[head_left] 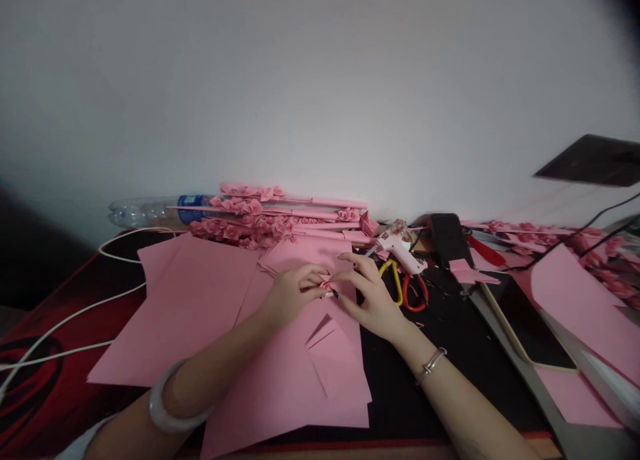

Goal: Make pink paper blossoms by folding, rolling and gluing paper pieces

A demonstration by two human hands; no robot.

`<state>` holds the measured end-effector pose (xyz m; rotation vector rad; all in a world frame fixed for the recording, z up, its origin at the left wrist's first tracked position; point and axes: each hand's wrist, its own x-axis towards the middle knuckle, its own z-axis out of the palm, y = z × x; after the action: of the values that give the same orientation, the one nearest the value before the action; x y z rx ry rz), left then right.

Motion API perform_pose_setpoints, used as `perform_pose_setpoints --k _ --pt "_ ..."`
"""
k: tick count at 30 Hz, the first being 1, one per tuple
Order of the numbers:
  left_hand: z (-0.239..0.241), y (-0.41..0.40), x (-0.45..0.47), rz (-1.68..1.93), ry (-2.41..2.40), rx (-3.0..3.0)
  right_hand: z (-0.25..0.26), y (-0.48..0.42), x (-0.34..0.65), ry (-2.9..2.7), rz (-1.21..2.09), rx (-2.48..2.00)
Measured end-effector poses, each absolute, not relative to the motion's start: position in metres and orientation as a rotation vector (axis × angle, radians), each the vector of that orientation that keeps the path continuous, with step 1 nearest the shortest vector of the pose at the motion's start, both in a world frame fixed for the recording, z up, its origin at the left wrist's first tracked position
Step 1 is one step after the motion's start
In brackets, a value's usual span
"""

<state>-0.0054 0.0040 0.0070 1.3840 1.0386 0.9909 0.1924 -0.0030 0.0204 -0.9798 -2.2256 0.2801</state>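
Observation:
My left hand (293, 292) and my right hand (369, 293) meet over a spread of pink paper sheets (200, 313). Both pinch a small folded pink paper piece (327, 287) between their fingertips. The left wrist wears a pale bangle (167, 410), the right a thin silver bracelet (431, 363). Cut pink paper pieces (330, 343) lie just below the hands.
Finished pink paper roses on stems (280, 217) are piled against the wall beside a plastic bottle (150, 210). A glue gun (397, 247), scissors with red and yellow handles (407, 287), a phone (533, 327), white cables (75, 313) and more pink paper (585, 307) lie around.

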Motion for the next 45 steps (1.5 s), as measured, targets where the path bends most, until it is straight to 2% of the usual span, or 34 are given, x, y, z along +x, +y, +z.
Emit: perform_pose_setpoints --k 33,45 --pt "0.007 0.003 -0.004 0.936 1.038 1.441 0.011 0.000 0.188 -2.041 0.477 -1.004" --pt "0.007 0.004 -0.005 0.944 1.059 1.484 0.007 0.004 0.188 -1.834 0.678 -1.082"
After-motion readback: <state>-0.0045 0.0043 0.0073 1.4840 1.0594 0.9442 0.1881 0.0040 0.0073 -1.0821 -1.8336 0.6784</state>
